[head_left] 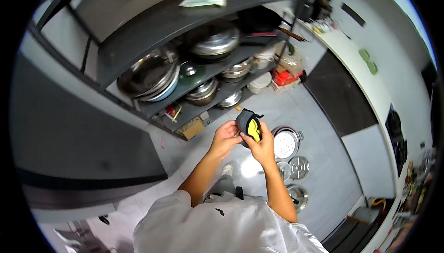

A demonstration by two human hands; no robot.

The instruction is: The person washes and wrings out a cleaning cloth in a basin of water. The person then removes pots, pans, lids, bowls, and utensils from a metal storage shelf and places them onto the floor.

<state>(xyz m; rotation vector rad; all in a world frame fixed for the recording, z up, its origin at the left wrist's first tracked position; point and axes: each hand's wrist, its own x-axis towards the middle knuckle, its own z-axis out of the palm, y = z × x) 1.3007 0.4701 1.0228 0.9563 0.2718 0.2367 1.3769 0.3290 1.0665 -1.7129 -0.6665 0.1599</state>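
Both hands meet in front of my chest around a small dark grey, soft-looking item with a bright yellow inside; its exact kind is unclear, and a short dark strap or flap sticks out at its top right. My right hand grips its lower right edge, thumb across the yellow side. At its left edge, the fingers of my left hand are bent and pinch the grey side. Part of the item is hidden behind the fingers.
Ahead, a dark shelf rack carries stacked basins and lidded pots. On the floor to the right are a pot with a perforated white plate, a steamer rack and a lid. A cardboard box sits low.
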